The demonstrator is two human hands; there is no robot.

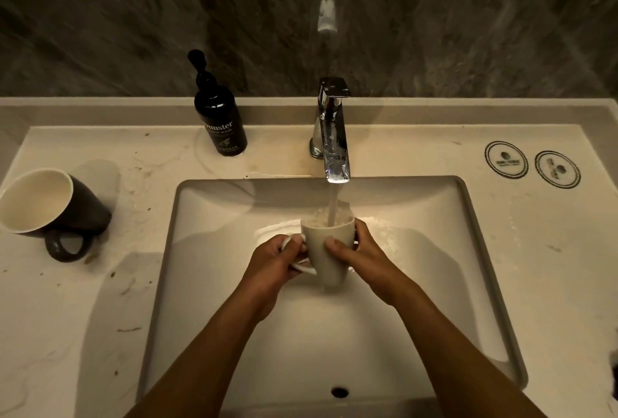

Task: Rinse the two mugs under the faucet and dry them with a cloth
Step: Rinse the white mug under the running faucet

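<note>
A white mug [319, 258] stands upright over the sink basin [214, 283], directly under the chrome faucet [332, 136]. Water runs from the spout into the mug, which is full and foaming at the brim. My left hand [277, 267] grips its handle on the left side. My right hand [361, 257] wraps the mug's right wall, thumb across the front. A dark mug [50, 206] with a pale inside stands on the counter at the left, handle towards me. No cloth is in view.
A black hand-wash pump bottle [220, 116] stands behind the basin, left of the faucet. Two round coasters [531, 165] lie on the counter at the right. The counter [67, 334] is wet and speckled with dirt. The overflow hole [339, 391] sits in the near basin wall.
</note>
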